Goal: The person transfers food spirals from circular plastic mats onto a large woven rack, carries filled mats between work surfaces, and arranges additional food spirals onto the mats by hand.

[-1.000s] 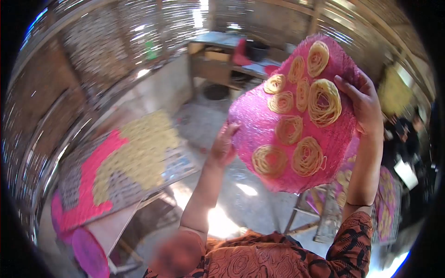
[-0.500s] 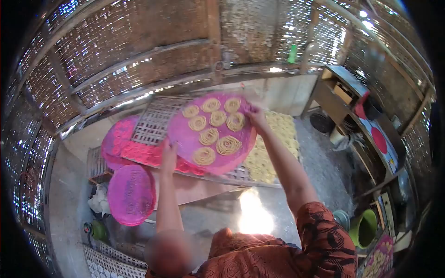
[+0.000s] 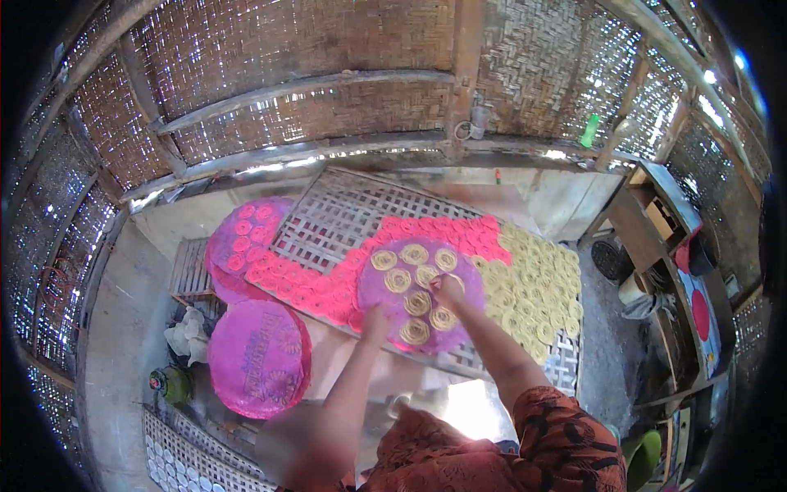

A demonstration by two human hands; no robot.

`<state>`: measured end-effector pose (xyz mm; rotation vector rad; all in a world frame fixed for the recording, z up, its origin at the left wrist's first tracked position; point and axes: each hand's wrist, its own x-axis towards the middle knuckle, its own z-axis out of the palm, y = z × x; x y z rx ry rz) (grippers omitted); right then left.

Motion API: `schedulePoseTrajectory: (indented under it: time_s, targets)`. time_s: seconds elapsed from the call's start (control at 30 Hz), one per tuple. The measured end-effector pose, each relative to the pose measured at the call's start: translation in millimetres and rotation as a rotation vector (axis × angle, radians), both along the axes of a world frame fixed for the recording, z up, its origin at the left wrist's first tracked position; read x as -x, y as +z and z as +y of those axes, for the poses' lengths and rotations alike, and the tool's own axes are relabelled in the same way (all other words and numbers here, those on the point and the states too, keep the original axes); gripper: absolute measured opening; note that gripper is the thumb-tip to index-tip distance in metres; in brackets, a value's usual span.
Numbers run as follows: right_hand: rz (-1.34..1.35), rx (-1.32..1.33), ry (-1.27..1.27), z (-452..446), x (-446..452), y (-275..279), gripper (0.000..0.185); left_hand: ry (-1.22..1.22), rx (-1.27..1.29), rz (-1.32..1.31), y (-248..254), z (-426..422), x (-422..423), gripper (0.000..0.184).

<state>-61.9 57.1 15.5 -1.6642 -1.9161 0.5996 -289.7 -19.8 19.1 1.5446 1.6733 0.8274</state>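
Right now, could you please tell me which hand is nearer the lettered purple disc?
Left. The left hand is right of the disc, by the edge of the coil-bearing sheet; the right hand is farther right, over that sheet.

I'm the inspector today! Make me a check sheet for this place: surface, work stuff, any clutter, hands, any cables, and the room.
Surface: grey woven lattice panel, partly bare, otherwise bearing bright pink coils and pale yellow coils.
Job's things: round purple disc carrying cream-yellow strand coils; whether it rests on the panel is unclear.
Clutter: crumpled white material and a rounded green container, left of a round purple pink-edged piece.
Hands: left hand at the disc's near-left edge; right hand over its right part, grip unclear.
Cables: nothing seen clearly.
Surroundings: brown woven wall, light showing through gaps; brown wooden bench at right.
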Motion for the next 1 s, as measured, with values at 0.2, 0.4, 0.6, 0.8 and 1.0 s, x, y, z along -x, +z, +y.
schedulePoseTrajectory:
  time_s: [0.2,0.4,0.6,0.8,1.0]
  targets:
    - [-0.518,-0.108,0.258,62.7,12.1,-25.3,0.034,-0.311,-0.313,0.292,-29.6,96.1,-0.4,0.026]
    - [0.172,0.233,-0.135,102.5,-16.1,40.1,0.021,-0.711,-0.422,0.439,-30.7,134.5,14.1,0.024]
    - [0.856,0.270,-0.221,244.2,-55.1,56.1,0.013,-0.196,-0.095,-0.092,2.3,168.9,12.8,0.020]
    - [0.806,0.221,-0.102,332.5,18.6,-37.9,0.019,0.155,-0.085,-0.517,31.6,253.9,41.9,0.025]
    - [-0.136,0.021,-0.038,327.6,52.4,-14.7,0.039,0.133,0.001,-0.752,11.0,317.9,41.2,0.029]
